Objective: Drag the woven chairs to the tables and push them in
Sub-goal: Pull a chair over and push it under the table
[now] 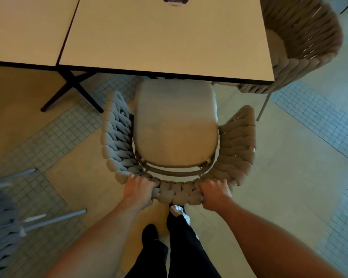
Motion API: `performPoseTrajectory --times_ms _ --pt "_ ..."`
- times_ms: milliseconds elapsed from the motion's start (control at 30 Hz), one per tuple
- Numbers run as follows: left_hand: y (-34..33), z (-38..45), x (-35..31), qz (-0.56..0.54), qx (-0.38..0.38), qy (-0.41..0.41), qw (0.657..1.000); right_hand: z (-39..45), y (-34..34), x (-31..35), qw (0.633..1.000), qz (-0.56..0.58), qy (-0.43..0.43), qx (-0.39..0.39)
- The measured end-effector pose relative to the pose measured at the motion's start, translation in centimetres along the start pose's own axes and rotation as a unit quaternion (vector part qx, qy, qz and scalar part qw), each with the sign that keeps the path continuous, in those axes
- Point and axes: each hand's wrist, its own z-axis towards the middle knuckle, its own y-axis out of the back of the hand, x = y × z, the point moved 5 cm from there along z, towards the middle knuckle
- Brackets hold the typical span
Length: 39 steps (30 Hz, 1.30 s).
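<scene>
Both hands are clenching the curved top rail of a beige chair with a thick braided woven back (237, 145) and a pale padded seat cushion (176, 125). The left hand (139, 190) is gripping the rail at 7 o'clock of the seat, the right hand (215, 192) at 5 o'clock. The chair is facing 12 o'clock, its seat front just slipping beneath the edge of a cream square tabletop with a dark rim (165, 43). A round dark sticker (175, 0) is lying at the tabletop's far edge; its writing is too blurred to read. A second woven chair (301, 43) is sitting at 2 o'clock, tucked against the tabletop's right side.
</scene>
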Motion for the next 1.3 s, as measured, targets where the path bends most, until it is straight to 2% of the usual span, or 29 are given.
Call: performPoseTrajectory --times_ms 567,933,1067,1300 --pt "-1.0 -1.5 -0.4 -0.01 0.021 0.019 1.0 -1.3 -1.1 0.7 1.0 0.024 0.01 0.017" --pt "-1.4 -3.3 0.6 -0.158 0.012 -0.012 0.987 -2.1 -1.3 0.8 0.995 0.058 0.068 0.047" --pt "-0.3 -4.9 1.9 -0.22 0.016 0.008 0.975 -2.3 0.5 1.8 0.99 0.096 0.09 0.059" --pt "1.3 -7.8 3.4 -0.282 0.006 0.084 0.956 -1.2 4.9 4.4 0.982 0.095 0.164 0.004"
